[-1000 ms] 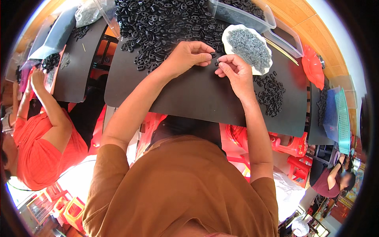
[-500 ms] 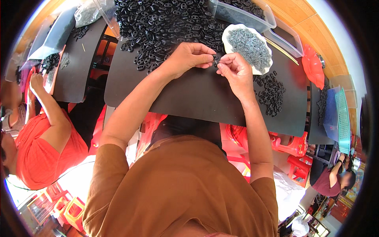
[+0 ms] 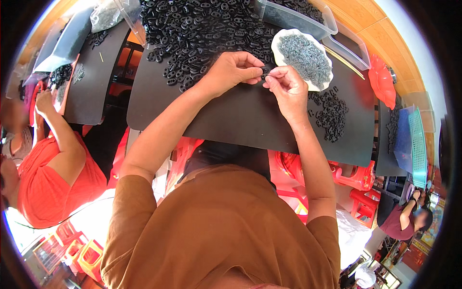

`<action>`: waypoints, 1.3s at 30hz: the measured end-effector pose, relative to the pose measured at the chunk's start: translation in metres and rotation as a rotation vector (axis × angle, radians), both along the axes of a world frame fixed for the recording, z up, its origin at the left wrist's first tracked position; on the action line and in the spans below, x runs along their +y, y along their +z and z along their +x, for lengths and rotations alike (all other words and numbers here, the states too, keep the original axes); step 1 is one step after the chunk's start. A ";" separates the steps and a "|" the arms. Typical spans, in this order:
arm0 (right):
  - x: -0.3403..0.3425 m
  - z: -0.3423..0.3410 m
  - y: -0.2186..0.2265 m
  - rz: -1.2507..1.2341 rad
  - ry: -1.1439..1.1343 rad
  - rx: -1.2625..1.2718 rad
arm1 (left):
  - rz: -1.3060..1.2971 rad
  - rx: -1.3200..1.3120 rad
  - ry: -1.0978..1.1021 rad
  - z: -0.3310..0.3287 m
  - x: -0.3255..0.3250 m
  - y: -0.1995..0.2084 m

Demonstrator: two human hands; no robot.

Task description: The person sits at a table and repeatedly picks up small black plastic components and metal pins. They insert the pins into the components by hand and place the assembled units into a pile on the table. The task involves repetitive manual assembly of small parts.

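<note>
My left hand (image 3: 231, 72) pinches a small black oval piece (image 3: 264, 71) between thumb and forefinger, above the dark table (image 3: 231, 118). Close beside it is my right hand (image 3: 290, 91), its thumb and forefinger drawn together at the piece. Whatever sits between those right fingertips is too small to make out. Behind my hands spreads a large heap of black oval pieces (image 3: 197, 33) with holes. A white scalloped dish (image 3: 315, 87) full of tiny grey, shiny parts stands just beyond my right hand. Right of that wrist lies a smaller pile of black pieces (image 3: 332, 118).
A clear plastic bin (image 3: 298, 23) with black pieces stands at the back. Thin sticks (image 3: 344, 62) lie beside the dish. A red scalloped dish (image 3: 381, 82) and a turquoise basket (image 3: 418, 144) are at the right. Another person in red (image 3: 57, 178) works at a table on the left.
My hands stay almost in place, fingertips still together at the small piece, with only a slight shift of the right fingers. The person on the left moves a little.
</note>
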State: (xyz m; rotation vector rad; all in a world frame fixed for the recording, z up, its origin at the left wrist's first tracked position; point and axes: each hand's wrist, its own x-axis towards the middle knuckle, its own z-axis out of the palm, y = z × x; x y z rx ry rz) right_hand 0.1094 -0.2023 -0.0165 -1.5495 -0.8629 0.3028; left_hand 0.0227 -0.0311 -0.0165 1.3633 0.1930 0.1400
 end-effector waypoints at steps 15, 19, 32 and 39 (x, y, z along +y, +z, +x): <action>0.005 0.000 -0.007 -0.088 -0.053 -0.109 | 0.489 -0.055 0.044 -0.003 -0.007 0.004; 0.005 -0.003 0.002 -0.206 -0.090 -0.357 | 0.654 -0.122 0.062 -0.004 -0.008 0.002; -0.002 -0.001 -0.001 -0.202 -0.081 -0.415 | 0.734 -0.238 0.054 -0.003 -0.011 -0.001; 0.000 -0.001 -0.002 -0.119 -0.052 -0.462 | 0.783 -0.271 0.047 -0.003 -0.010 -0.005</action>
